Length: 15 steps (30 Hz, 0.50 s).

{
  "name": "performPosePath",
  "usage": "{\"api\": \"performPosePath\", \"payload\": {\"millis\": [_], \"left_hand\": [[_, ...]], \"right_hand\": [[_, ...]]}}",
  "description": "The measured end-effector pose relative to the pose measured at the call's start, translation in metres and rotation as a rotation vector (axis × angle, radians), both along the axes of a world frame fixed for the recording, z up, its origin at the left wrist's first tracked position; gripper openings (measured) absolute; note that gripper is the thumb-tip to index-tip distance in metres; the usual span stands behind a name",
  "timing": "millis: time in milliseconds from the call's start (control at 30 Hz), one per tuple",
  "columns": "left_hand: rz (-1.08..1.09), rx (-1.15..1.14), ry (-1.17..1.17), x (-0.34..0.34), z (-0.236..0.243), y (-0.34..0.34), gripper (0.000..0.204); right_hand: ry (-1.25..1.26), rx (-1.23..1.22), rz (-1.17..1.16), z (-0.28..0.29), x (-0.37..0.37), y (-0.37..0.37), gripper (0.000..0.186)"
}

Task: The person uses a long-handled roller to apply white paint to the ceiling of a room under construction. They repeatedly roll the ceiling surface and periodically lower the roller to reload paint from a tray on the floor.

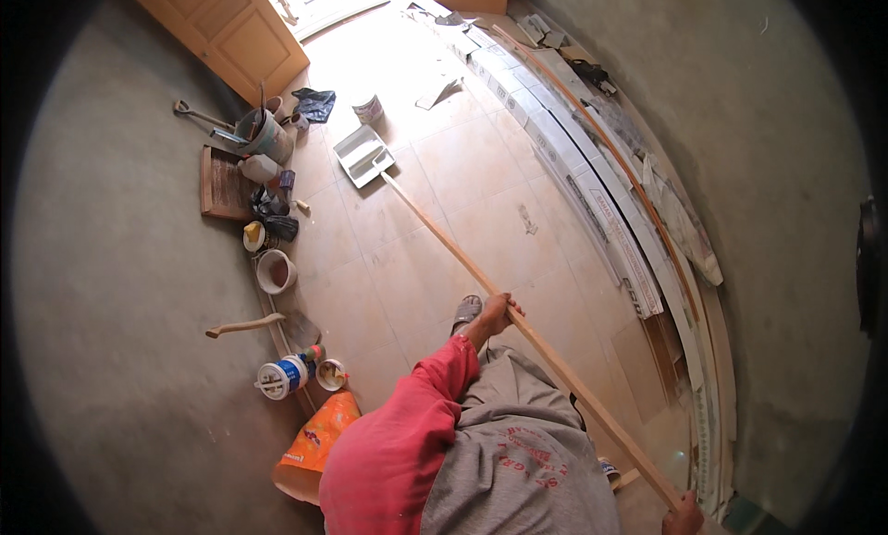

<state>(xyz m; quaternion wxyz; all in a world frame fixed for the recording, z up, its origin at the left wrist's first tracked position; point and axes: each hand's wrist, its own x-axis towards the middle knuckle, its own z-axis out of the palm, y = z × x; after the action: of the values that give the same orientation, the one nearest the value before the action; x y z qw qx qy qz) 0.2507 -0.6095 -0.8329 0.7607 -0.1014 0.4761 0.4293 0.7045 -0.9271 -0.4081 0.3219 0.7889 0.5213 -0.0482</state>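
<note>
Pole (444, 244), long, thin and probably light but whippy, is clamped mid-shaft by the left hand (497, 313) and near its butt by the right hand (684, 516), its far tip reaching the paint tray (363, 154) on the floor (462, 165).

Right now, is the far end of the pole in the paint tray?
Yes, the long wooden pole held by the left hand and right hand ends in the paint tray.

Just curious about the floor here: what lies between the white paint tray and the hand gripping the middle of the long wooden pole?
In the head view, only bare tiled floor lies between the paint tray and the left hand; the pole spans that stretch above it.
</note>
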Motion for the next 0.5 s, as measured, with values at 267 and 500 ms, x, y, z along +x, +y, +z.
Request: {"api": "performPosePath", "payload": {"millis": [267,500], "left_hand": [[-0.005,-0.150,0.029,-0.046,-0.013,0.046,0.015],[-0.478,-0.133,0.157,0.012,-0.008,-0.003,0.037]], "right_hand": [[-0.005,0.010,-0.073,-0.015,-0.042,0.037,0.020],[-0.092,0.067,-0.103,0.025,0.008,-0.030,0.033]]}}
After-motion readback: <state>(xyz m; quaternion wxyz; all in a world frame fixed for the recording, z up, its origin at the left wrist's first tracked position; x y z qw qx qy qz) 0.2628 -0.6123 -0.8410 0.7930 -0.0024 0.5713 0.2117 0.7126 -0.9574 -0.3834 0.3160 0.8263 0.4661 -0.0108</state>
